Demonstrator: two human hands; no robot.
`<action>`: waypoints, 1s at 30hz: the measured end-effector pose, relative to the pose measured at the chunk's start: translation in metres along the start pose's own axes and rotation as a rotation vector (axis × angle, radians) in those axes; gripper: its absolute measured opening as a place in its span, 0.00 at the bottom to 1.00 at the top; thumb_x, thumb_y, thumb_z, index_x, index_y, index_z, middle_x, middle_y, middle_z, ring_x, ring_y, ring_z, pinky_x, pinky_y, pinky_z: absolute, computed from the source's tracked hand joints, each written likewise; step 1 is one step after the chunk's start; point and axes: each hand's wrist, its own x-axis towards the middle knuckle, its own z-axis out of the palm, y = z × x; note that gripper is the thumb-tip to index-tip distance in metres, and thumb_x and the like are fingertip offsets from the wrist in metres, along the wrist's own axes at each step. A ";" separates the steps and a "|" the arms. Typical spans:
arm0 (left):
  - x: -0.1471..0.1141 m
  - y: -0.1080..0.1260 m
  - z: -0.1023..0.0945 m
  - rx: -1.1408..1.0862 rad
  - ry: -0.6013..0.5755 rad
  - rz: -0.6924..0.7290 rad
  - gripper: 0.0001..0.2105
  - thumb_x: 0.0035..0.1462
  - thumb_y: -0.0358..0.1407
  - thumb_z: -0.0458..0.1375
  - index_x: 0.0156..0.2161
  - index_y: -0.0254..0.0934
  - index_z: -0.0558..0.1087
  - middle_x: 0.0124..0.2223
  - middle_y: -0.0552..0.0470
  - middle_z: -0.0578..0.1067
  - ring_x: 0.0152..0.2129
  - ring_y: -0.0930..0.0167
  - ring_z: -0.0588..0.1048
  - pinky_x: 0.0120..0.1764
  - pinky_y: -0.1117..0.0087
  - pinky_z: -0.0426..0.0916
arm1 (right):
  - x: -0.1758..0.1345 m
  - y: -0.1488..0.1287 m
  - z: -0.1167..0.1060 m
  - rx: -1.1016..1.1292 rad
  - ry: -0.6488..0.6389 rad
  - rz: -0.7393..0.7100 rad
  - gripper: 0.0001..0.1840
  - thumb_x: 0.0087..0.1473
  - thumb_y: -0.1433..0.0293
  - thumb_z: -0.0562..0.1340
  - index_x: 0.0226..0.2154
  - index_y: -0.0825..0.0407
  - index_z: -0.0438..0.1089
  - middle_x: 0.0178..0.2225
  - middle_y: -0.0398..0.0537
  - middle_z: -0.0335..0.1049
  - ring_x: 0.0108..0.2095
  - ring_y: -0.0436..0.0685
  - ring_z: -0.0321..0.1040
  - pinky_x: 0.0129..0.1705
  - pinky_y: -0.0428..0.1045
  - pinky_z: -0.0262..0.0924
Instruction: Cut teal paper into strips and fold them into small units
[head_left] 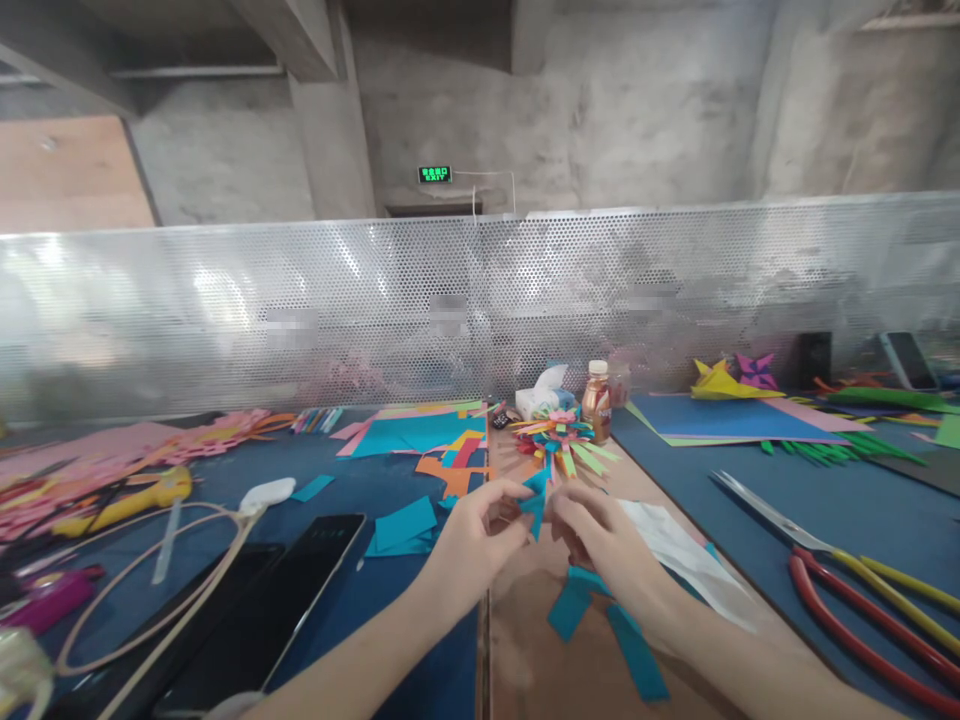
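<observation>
A small folded piece of blue paper (536, 492) stands upright between my hands over the brown middle strip of the table. My left hand (480, 530) pinches its left side between thumb and fingers. At the right edge of the paper, the curled fingers of my right hand (589, 525) close in; their tips are partly hidden. Below my right hand lie bent blue paper strips (636, 650). Several cut blue paper pieces (405, 525) are piled left of my left hand. Just beyond the hands sits a multicoloured paper-strip bundle (562, 435).
Large scissors (825, 550) lie open at right, beside a white crumpled tissue (690, 560). At left are a phone (274, 610), a looped cable (67, 625) and a yellow glue gun (127, 503). A bottle (597, 405) and tissue pack (541, 398) stand before the perforated metal screen (315, 300).
</observation>
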 end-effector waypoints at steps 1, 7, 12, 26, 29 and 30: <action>0.000 0.000 0.000 0.038 0.019 0.005 0.07 0.47 0.31 0.53 0.35 0.35 0.66 0.29 0.52 0.70 0.26 0.72 0.69 0.32 0.70 0.65 | 0.000 0.000 0.000 -0.014 0.009 0.001 0.15 0.50 0.61 0.52 0.20 0.54 0.59 0.14 0.36 0.49 0.15 0.44 0.46 0.15 0.40 0.42; -0.003 0.006 0.001 0.357 0.024 0.210 0.07 0.47 0.27 0.50 0.30 0.36 0.69 0.31 0.51 0.69 0.26 0.73 0.68 0.29 0.74 0.64 | 0.001 0.001 0.005 -0.023 -0.053 0.080 0.21 0.49 0.54 0.52 0.17 0.53 0.57 0.10 0.34 0.47 0.10 0.42 0.45 0.11 0.40 0.41; -0.005 0.009 0.004 0.354 0.016 0.160 0.08 0.45 0.26 0.50 0.33 0.37 0.66 0.29 0.52 0.70 0.23 0.74 0.68 0.27 0.74 0.63 | 0.002 0.002 0.008 0.121 -0.048 0.218 0.16 0.48 0.60 0.53 0.18 0.54 0.58 0.09 0.33 0.48 0.08 0.42 0.44 0.08 0.39 0.37; 0.001 0.000 0.002 -0.165 0.042 -0.155 0.19 0.44 0.28 0.55 0.43 0.35 0.58 0.30 0.50 0.74 0.25 0.72 0.72 0.29 0.72 0.63 | 0.001 -0.001 0.007 0.061 -0.021 0.230 0.12 0.45 0.66 0.53 0.16 0.53 0.55 0.10 0.33 0.46 0.09 0.41 0.42 0.10 0.39 0.38; 0.000 0.000 0.001 -0.175 0.048 -0.178 0.19 0.44 0.29 0.56 0.43 0.34 0.59 0.31 0.49 0.75 0.24 0.73 0.71 0.29 0.72 0.63 | 0.002 0.001 0.006 -0.007 -0.039 0.173 0.08 0.46 0.68 0.52 0.20 0.53 0.59 0.10 0.32 0.46 0.10 0.41 0.41 0.11 0.39 0.40; 0.000 0.001 0.001 -0.186 0.049 -0.184 0.19 0.44 0.29 0.56 0.43 0.34 0.60 0.32 0.48 0.75 0.24 0.73 0.71 0.29 0.72 0.63 | 0.002 0.001 0.006 -0.028 -0.044 0.158 0.07 0.46 0.68 0.52 0.21 0.54 0.60 0.10 0.32 0.45 0.10 0.41 0.42 0.11 0.39 0.41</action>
